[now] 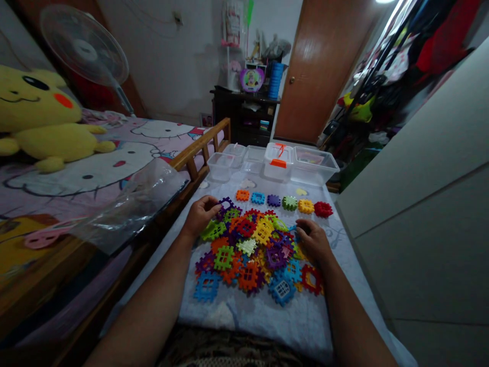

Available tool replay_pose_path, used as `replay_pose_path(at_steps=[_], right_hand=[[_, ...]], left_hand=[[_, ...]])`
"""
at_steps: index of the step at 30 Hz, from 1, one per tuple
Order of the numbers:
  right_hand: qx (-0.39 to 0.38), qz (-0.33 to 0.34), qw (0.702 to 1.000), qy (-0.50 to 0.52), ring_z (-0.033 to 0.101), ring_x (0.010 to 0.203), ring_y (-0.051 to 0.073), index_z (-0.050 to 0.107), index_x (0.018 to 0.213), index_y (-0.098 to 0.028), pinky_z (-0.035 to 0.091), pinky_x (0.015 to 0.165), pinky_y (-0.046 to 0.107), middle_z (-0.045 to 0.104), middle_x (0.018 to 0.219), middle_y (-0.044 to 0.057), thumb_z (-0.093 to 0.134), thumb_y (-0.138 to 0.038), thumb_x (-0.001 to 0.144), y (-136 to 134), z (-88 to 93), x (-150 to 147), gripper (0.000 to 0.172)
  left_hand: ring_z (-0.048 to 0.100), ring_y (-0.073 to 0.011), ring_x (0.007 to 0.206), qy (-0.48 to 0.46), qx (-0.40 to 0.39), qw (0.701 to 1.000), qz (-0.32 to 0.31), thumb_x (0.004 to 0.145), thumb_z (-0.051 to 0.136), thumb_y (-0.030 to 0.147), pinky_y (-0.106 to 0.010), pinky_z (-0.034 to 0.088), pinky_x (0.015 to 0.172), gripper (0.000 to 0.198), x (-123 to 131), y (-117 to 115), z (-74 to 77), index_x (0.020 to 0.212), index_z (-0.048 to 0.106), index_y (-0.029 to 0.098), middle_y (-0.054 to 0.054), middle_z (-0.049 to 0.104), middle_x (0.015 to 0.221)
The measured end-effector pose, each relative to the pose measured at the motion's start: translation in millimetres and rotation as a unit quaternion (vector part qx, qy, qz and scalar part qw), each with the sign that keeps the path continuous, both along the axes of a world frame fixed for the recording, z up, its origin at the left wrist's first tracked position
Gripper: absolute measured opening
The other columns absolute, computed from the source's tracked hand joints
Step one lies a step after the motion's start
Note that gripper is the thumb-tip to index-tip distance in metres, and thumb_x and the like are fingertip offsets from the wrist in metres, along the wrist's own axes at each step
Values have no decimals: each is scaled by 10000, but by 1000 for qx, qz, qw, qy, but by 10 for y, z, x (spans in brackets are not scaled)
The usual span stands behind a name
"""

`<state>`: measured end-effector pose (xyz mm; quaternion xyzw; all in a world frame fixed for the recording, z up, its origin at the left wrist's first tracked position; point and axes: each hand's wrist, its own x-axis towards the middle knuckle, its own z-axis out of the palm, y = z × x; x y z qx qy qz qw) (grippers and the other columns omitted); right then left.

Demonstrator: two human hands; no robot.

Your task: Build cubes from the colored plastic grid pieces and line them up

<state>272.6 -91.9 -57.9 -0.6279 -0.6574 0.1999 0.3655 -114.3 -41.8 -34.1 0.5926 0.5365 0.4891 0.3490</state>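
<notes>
A heap of coloured square plastic interlocking tiles [255, 252] lies on a pale cloth in front of me. Beyond it stands a row of small tile stacks: orange [242, 195], blue [257, 198], purple [273, 200], green [289, 203], yellow [305, 206] and red [323, 209]. My left hand [200, 214] rests at the heap's far left edge, fingers curled on a purple tile [226, 205]. At the heap's right edge my right hand [314, 240] lies with fingers bent down onto the tiles; whether it holds one is hidden.
Several clear plastic tubs [313, 165], one with an orange latch [278, 163], stand at the cloth's far end. A wooden bed rail [198, 148], a crumpled clear bag [133, 204], a yellow plush toy [42, 117] and a fan [86, 46] are left. A pale cabinet wall [428, 204] runs along the right.
</notes>
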Motion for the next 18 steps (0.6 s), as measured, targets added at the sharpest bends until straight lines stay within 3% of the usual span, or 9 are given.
replay_pose_path(at_steps=[9,14,18], right_hand=[[0,0,1000,7,656,924,243,692,992,-196,505,897,427,713,985,86,557,-392,798,-7,-29,13,307],[-14,9,1000,9,657,928,249,690,1005,-197,508,890,428,714,990,90,560,-392,793,11,-62,43,316],[-14,5,1000,5,661,920,254,702,994,-203,510,887,435,724,984,88,565,-404,781,25,-68,54,323]], left_hand=[[601,-170,794,29,-45,976,-209,692,771,378,-285,477,763,256,246,-194,178,810,672,174,-17,651,839],[601,-178,762,-11,-50,987,-155,825,602,469,-299,482,751,300,275,-200,200,835,655,174,-21,653,796],[621,-211,850,42,-16,995,-86,829,564,452,-336,491,825,291,218,-133,142,871,658,180,-40,666,868]])
